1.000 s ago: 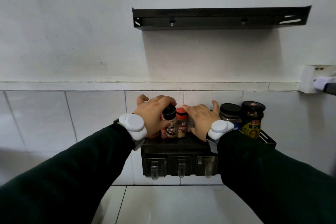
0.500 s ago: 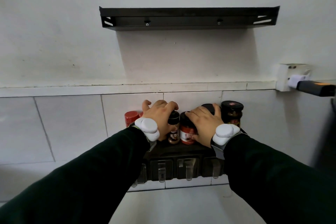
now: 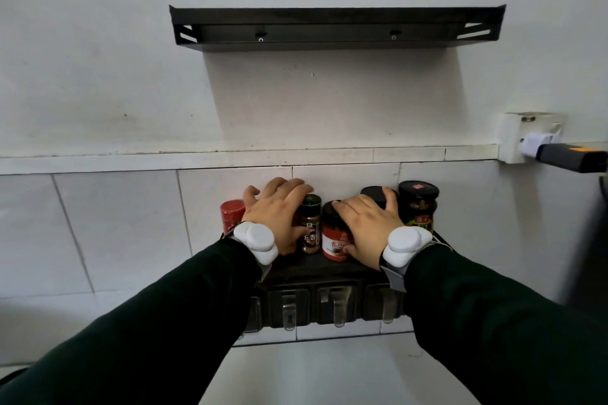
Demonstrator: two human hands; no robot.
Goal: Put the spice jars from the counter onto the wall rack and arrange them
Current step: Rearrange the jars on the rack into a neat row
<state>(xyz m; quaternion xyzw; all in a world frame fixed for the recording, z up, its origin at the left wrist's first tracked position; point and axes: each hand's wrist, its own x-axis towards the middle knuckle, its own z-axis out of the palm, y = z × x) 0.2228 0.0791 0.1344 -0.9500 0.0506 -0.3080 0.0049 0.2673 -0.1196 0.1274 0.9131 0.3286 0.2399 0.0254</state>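
My left hand (image 3: 279,217) wraps the brown spice jar (image 3: 311,223), my right hand (image 3: 365,227) clamps the red-labelled jar (image 3: 334,237), bunching them mid-frame on the rack (image 3: 316,265).

1. One view only, from a camera worn on the head, so no second view shares the scene.
2. It faces the wall squarely, close, at arm's reach.
3. Upper shelf (image 3: 335,26) sits at 12 o'clock, seen from below; the rack (image 3: 329,293) lies just below centre, seen from slightly above.
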